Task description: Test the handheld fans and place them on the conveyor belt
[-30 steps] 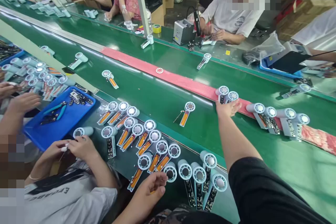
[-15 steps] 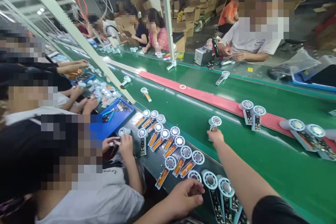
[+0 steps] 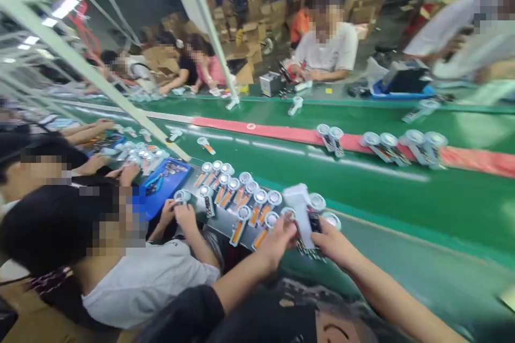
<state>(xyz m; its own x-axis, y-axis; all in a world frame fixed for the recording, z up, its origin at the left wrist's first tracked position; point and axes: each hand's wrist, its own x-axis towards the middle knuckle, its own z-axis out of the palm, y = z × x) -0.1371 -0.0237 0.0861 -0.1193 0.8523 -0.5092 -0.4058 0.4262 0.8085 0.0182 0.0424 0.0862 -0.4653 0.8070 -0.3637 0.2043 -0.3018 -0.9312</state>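
Note:
Between my two hands, above the near bench, is a pale handheld fan (image 3: 298,213), its smooth back turned up. My right hand (image 3: 332,240) is closed around its handle from the right, with a dark circuit board showing by the fingers. My left hand (image 3: 280,238) has its fingers curled and pressed against the fan's left side; part of its grip is hidden. Just beyond lie more handheld fans (image 3: 317,202), partly covered by my hands. To the left several open fans (image 3: 243,214) with orange strips in their handles lie in rows.
A green conveyor belt (image 3: 257,158) with a red strip (image 3: 281,130) runs across, carrying several fans (image 3: 388,140). A blue tray (image 3: 163,185) with tools stands at left, by a co-worker in a grey shirt (image 3: 161,281). A slanted metal post (image 3: 116,94) crosses at left.
My right hand has come back from the belt to the bench with a fan, which is now turned over. My left hand has moved up to meet it. The view has shifted right.

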